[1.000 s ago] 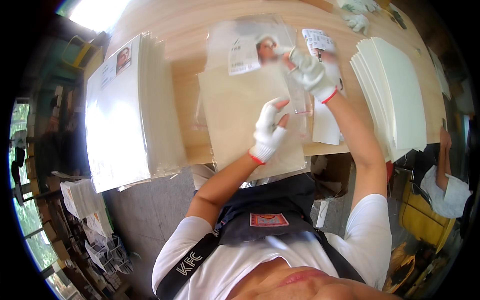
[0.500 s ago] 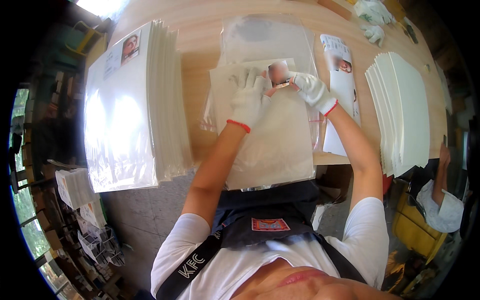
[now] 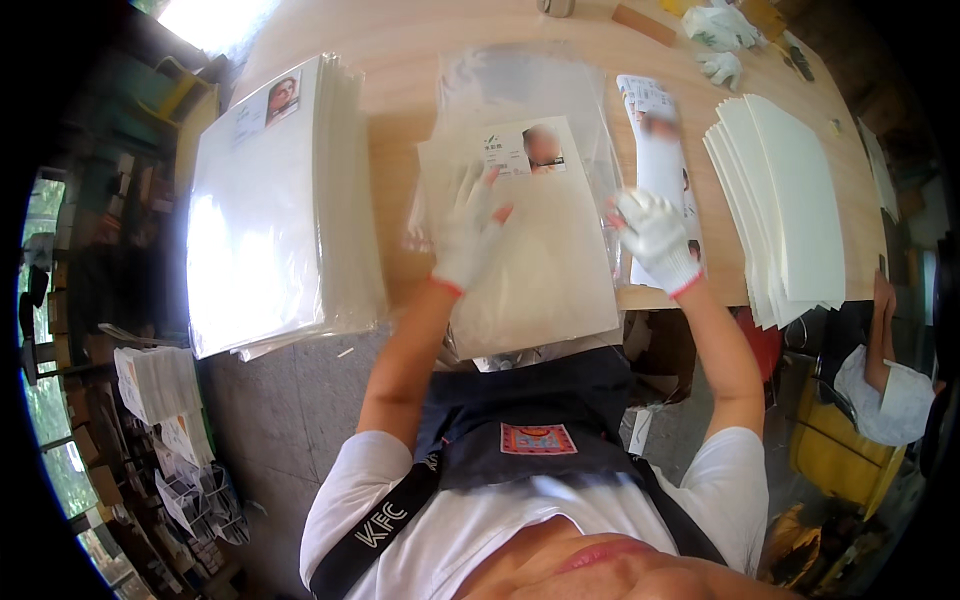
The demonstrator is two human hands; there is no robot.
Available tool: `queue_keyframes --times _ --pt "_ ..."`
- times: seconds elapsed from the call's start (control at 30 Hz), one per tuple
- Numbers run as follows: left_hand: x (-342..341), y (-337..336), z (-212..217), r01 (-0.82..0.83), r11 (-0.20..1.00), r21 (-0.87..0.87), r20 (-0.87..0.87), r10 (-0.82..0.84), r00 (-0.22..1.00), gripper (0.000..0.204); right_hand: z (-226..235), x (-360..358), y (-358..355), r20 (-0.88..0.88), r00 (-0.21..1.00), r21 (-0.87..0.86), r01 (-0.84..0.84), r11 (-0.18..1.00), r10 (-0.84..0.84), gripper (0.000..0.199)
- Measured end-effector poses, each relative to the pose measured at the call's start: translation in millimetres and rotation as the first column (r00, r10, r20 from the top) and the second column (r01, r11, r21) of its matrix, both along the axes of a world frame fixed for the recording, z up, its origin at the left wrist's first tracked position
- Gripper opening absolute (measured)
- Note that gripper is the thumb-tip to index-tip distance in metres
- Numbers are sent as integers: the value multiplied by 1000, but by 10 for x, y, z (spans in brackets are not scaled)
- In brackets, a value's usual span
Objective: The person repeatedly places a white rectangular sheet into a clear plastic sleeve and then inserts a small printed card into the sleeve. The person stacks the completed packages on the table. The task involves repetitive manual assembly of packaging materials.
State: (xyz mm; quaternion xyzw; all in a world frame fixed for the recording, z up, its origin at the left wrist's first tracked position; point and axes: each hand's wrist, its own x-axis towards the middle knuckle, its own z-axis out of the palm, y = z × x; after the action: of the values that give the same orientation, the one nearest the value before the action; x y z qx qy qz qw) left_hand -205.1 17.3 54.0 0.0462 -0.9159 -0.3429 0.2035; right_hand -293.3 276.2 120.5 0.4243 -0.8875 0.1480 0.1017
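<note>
White-gloved left hand (image 3: 468,235) is lying flat, fingers spread, on a cream sheet (image 3: 530,250) inside a clear plastic sleeve (image 3: 520,90) at the centre of the wooden tabletop (image 3: 400,60). Right hand (image 3: 655,238), also gloved, is hovering open beside the sheet's right edge. Finished stack (image 3: 275,200) is sitting left; blank sheets (image 3: 785,200) right.

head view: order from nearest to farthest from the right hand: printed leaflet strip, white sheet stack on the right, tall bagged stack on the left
1. Printed leaflet strip, just beyond the right hand.
2. White sheet stack, farther to the right.
3. Tall bagged stack, far left across the table.
</note>
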Motion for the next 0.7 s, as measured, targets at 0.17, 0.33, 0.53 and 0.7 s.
queue_keyframes --times 0.17,0.33,0.53,0.7 --pt "1593 185 -253 -350 937 19 -76 350 934 46 -231 865 728 335 894 285 204 937 -297 41" --pt "2043 215 -678 -384 674 631 356 189 915 37 -633 1353 797 957 128 149 551 821 -260 47" --pt "1673 106 326 -115 926 361 -140 175 974 25 -940 1505 583 848 -263 27 888 459 460 28" --pt "2084 -174 1432 106 939 328 -247 -23 969 11 -595 1770 34 826 -112 -297 746 596 552 16"
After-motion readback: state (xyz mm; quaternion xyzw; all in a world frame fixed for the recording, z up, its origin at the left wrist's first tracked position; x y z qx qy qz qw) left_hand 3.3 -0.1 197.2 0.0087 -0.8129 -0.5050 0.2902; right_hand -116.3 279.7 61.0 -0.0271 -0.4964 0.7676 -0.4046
